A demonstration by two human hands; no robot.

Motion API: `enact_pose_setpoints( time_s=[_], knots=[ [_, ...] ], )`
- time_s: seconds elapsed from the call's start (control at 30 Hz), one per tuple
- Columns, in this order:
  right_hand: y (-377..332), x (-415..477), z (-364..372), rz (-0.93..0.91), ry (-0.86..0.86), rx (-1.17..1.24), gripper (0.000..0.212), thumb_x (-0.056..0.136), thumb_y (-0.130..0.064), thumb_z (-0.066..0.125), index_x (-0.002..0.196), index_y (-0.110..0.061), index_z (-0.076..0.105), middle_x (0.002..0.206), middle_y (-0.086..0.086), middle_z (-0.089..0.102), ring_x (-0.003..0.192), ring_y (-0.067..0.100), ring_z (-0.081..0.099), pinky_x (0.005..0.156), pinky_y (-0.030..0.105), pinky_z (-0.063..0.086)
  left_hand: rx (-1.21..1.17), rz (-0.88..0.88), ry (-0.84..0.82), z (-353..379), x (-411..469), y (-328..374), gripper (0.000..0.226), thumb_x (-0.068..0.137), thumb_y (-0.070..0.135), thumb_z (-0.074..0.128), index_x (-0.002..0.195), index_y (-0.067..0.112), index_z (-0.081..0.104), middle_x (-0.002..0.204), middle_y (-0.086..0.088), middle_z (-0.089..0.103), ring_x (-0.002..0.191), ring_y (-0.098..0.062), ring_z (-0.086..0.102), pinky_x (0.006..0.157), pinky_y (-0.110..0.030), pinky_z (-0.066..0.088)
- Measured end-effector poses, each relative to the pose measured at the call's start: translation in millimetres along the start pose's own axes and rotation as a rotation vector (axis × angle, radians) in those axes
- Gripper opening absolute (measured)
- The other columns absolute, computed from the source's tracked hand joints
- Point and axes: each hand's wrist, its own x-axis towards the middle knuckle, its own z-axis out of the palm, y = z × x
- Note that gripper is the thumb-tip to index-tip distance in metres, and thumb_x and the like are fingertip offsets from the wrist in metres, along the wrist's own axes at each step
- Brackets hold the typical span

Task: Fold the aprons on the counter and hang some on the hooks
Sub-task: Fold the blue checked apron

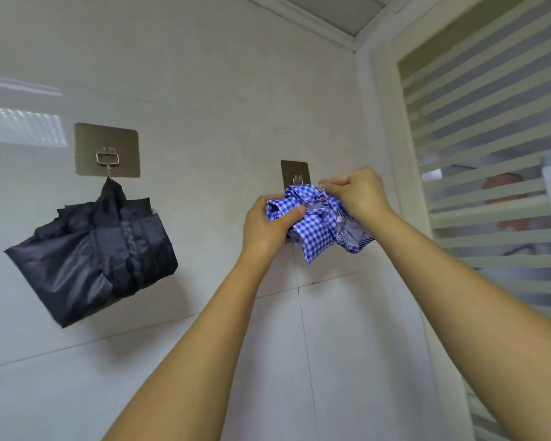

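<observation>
- Checked apron [315, 230]: bunched, just below the wall hook [295, 175], apparently not yet hung.
- Left hand [268, 224]: grips the bundle, below-left of the hook.
- Right hand [357, 192]: pinches a thin loop just right of the hook.
- Black apron [93, 253]: hanging, well left of the hook.
- Advice: open the loop, lift it over the prong, and support the bundle until it catches.

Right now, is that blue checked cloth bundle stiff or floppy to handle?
Probably floppy: the blue checked cloth apron crumples in loose folds between the left hand and right hand. Likely light, since fingers alone carry it. Hung, it would probably droop like the dark shiny apron on its metal hook.
</observation>
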Motion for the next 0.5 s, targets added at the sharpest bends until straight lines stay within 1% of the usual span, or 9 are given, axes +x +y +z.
enact_pose_setpoints(
  time_s=[0.1, 0.13, 0.27, 0.37, 0.47, 0.5],
  knots=[
    [1, 14, 10, -0.068, -0.051, -0.202, 0.017, 0.085, -0.022, 0.069, 0.097, -0.012, 0.077, 0.098, 0.006, 0.074, 0.091, 0.018, 0.067, 0.079, 0.027, 0.050, 0.029, 0.009, 0.068, 0, 10, -13, 0.035, 0.079, 0.016, 0.077, 0.109, 0.009, 0.061, 0.103, -0.008, 0.068, 0.093, -0.026, 0.069, 0.073, -0.042, 0.060],
    [1, 18, 13, -0.078, -0.065, -0.237, 0.018, 0.086, -0.024, 0.069, 0.097, -0.012, 0.077, 0.098, 0.008, 0.074, 0.091, 0.020, 0.067, 0.078, 0.028, 0.050, 0.050, 0.015, 0.091, 1, 12, -14, 0.033, 0.079, 0.017, 0.077, 0.108, 0.009, 0.062, 0.102, -0.008, 0.069, 0.092, -0.025, 0.069, 0.075, -0.044, 0.059],
    [-3, 31, 16, -0.061, -0.135, -0.273, 0.017, 0.086, -0.019, 0.068, 0.097, -0.009, 0.076, 0.101, 0.009, 0.073, 0.097, 0.022, 0.066, 0.087, 0.031, 0.050, 0.106, 0.006, 0.135, 4, 18, -12, 0.027, 0.079, 0.019, 0.078, 0.101, 0.009, 0.065, 0.098, -0.009, 0.071, 0.087, -0.025, 0.070, 0.078, -0.047, 0.058],
    [-9, 35, 16, -0.085, -0.202, -0.317, 0.018, 0.086, -0.015, 0.066, 0.098, -0.006, 0.076, 0.103, 0.009, 0.072, 0.099, 0.022, 0.065, 0.086, 0.029, 0.049, 0.124, -0.015, 0.138, 3, 23, -11, 0.031, 0.078, 0.019, 0.079, 0.102, 0.004, 0.066, 0.097, -0.012, 0.072, 0.085, -0.027, 0.070, 0.078, -0.048, 0.058],
    [-18, 35, 24, -0.134, -0.362, -0.512, 0.022, 0.089, -0.009, 0.054, 0.099, 0.002, 0.071, 0.103, 0.014, 0.069, 0.098, 0.025, 0.062, 0.081, 0.031, 0.050, 0.178, -0.020, 0.114, 0, 23, -14, 0.028, 0.078, 0.018, 0.078, 0.100, 0.005, 0.068, 0.094, -0.011, 0.072, 0.083, -0.027, 0.071, 0.076, -0.048, 0.059],
    [-20, 34, 27, -0.132, -0.413, -0.572, 0.022, 0.091, -0.008, 0.049, 0.098, 0.004, 0.066, 0.100, 0.016, 0.065, 0.093, 0.026, 0.060, 0.073, 0.032, 0.050, 0.208, -0.022, 0.109, -2, 23, -15, 0.025, 0.078, 0.018, 0.078, 0.098, 0.006, 0.068, 0.093, -0.011, 0.072, 0.082, -0.026, 0.071, 0.076, -0.048, 0.059]
  ],
)
